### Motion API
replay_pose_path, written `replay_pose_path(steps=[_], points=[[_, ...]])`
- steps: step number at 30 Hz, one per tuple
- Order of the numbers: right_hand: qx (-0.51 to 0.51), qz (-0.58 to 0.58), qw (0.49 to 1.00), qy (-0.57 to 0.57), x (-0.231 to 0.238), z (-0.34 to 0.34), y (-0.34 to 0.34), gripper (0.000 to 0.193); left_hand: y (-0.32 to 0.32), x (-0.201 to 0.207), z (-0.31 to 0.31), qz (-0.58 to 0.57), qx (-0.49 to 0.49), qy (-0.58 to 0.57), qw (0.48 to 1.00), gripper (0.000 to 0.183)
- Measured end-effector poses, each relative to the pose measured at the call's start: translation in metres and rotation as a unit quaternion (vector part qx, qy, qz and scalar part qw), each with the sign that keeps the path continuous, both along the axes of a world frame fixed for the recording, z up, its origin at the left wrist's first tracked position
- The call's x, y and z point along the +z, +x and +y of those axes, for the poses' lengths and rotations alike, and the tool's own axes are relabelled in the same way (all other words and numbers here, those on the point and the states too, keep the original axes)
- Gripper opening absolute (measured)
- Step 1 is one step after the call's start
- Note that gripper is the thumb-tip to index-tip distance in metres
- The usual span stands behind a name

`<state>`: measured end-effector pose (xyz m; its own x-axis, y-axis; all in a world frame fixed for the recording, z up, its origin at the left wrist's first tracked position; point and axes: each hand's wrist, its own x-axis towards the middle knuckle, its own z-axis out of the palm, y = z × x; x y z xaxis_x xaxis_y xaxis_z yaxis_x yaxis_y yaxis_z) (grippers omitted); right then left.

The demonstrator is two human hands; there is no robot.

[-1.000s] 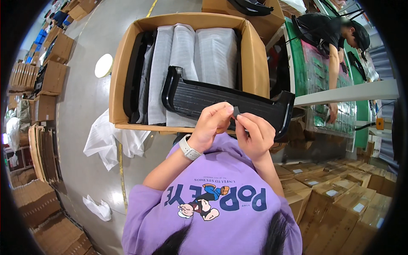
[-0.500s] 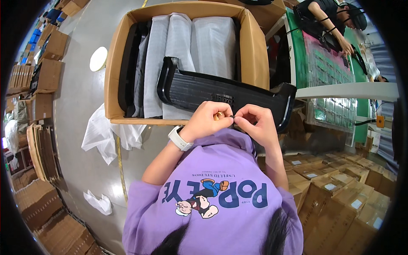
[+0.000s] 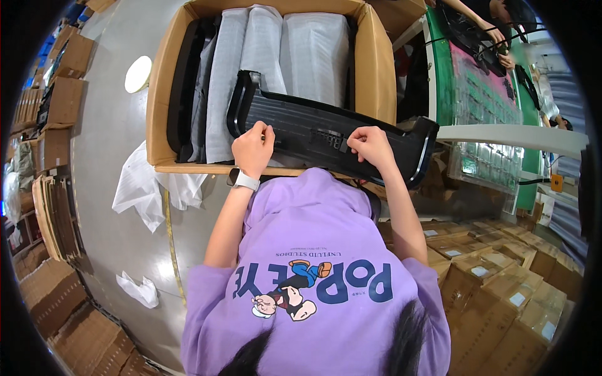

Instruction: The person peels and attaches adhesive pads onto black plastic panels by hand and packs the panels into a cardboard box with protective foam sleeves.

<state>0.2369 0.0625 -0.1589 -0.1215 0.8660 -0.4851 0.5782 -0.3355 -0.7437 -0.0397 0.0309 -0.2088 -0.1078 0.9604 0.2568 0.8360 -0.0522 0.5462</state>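
A long black plastic panel (image 3: 295,116) with raised ends lies slantwise across the front of an open carton, its right end past the carton's side. My left hand (image 3: 253,150) is over the left part of the panel, fingers curled closed; what they hold, if anything, is hidden. My right hand (image 3: 372,148) is at the panel's middle, thumb and fingertips pinched beside a small group of slots (image 3: 327,138). Anything in that pinch blends into the black plastic. The carton (image 3: 376,69) holds several upright pieces wrapped in white foam sheet (image 3: 313,56) and bare black pieces (image 3: 183,94) at its left.
White foam sheets (image 3: 139,191) lie on the grey floor left of the carton, near a round white disc (image 3: 138,74). Stacked cartons (image 3: 483,276) stand at my right. Beyond a white rail (image 3: 514,133), a co-worker's hand (image 3: 501,53) is over a green bench.
My hands were together in front of the panel, pinching a small dark thing. They have parted: the left moved left and forward, the right forward onto the slots. The view shifted slightly.
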Motion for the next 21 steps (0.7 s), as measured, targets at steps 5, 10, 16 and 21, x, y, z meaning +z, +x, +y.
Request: replay_pose_path(steps=[5,10,16,21], points=[[0.033,0.005,0.999,0.005,0.001,0.005,0.000,0.011,0.000,0.002,0.003,-0.012,0.002,-0.026,1.000,0.019],[0.036,-0.005,0.999,0.003,0.003,0.006,-0.003,0.011,0.000,0.000,0.005,-0.006,0.008,-0.052,0.999,0.020],[0.045,-0.040,0.998,0.036,0.002,0.005,-0.007,0.012,0.002,0.004,0.007,-0.009,0.013,-0.062,0.998,0.021],[0.054,-0.100,0.991,0.069,0.004,0.001,-0.013,0.014,0.000,0.001,0.006,-0.015,0.013,-0.067,0.998,0.020]])
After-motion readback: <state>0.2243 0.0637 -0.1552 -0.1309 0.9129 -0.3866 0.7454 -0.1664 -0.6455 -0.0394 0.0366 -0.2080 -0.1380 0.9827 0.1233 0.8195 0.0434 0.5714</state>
